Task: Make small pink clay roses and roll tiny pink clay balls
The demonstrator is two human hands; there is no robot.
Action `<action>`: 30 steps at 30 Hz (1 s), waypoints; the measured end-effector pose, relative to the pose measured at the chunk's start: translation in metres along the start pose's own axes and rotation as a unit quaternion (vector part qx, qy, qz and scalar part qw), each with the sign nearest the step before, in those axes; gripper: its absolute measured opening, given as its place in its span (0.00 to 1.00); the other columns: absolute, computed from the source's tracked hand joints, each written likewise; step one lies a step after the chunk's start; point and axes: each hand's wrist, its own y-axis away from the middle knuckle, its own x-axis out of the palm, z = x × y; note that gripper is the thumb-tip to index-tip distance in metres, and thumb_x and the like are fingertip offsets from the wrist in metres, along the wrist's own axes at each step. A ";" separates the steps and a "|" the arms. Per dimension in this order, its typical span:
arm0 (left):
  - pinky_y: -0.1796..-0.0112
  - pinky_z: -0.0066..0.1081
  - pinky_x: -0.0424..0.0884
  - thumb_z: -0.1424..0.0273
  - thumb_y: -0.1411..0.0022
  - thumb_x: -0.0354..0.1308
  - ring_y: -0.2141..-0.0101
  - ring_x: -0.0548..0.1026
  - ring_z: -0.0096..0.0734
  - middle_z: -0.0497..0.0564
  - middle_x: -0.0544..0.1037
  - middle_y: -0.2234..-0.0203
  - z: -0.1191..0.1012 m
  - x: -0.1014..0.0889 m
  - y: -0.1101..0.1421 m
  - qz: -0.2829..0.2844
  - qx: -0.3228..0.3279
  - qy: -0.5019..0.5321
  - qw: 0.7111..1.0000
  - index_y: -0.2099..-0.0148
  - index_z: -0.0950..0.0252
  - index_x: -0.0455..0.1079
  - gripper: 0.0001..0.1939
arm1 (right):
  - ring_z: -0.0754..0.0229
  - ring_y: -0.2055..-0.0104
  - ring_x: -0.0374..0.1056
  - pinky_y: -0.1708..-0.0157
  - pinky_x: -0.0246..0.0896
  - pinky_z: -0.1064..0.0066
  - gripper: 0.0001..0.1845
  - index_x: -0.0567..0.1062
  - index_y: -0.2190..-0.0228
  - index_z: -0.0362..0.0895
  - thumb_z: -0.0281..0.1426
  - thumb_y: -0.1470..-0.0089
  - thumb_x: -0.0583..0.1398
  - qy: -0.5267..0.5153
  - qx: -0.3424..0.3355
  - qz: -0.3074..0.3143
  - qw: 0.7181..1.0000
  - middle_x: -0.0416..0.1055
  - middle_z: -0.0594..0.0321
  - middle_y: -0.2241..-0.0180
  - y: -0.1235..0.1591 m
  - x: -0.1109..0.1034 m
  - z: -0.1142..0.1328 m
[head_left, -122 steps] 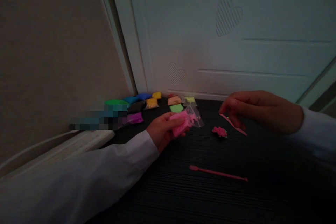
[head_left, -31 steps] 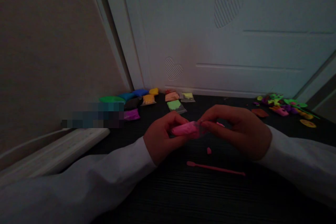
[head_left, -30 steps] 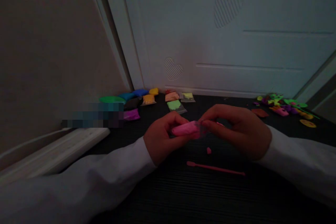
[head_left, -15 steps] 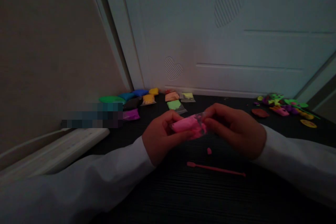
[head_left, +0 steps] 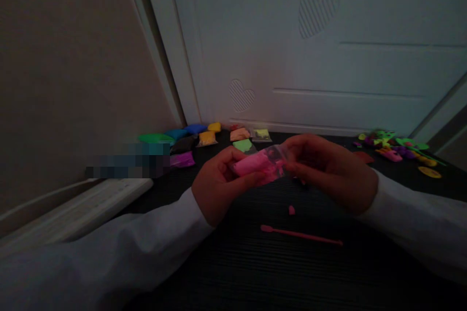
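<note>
Pink bag (head_left: 257, 163) btwn hands (head_left: 217, 184), ends part. hidden.

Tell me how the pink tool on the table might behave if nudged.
The pink tool looks slim and straight, so probably light and fairly stiff. Its flattened left end may keep it from rolling freely; a push would more likely swivel it.

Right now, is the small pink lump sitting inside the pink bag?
No, the small pink lump lies on the dark table, between the pink bag and the thin pink tool.
</note>
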 end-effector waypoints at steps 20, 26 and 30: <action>0.56 0.48 0.55 0.75 0.45 0.46 0.54 0.60 0.42 0.53 0.66 0.54 0.033 -0.048 -0.035 -0.094 0.120 -0.526 0.837 0.51 0.63 0.62 0.18 | 0.64 0.68 0.64 0.68 0.61 0.65 0.07 0.69 0.70 0.40 0.29 0.47 0.53 0.193 -0.032 0.239 0.951 0.67 0.64 0.70 0.013 0.019 -0.015; 0.55 0.49 0.55 0.65 0.46 0.52 0.52 0.59 0.43 0.55 0.62 0.53 0.044 -0.038 -0.027 -0.028 0.088 -0.560 0.824 0.51 0.65 0.59 0.20 | 0.65 0.69 0.63 0.69 0.60 0.67 0.07 0.68 0.69 0.40 0.29 0.47 0.52 0.147 -0.048 0.166 0.974 0.66 0.64 0.71 0.013 0.023 -0.005; 0.54 0.50 0.53 0.66 0.46 0.51 0.51 0.56 0.47 0.57 0.60 0.50 0.031 -0.030 -0.023 -0.001 0.121 -0.515 0.849 0.49 0.65 0.58 0.22 | 0.65 0.71 0.62 0.72 0.59 0.68 0.06 0.68 0.69 0.40 0.30 0.50 0.55 0.093 -0.049 0.121 0.987 0.64 0.66 0.73 0.013 0.022 0.000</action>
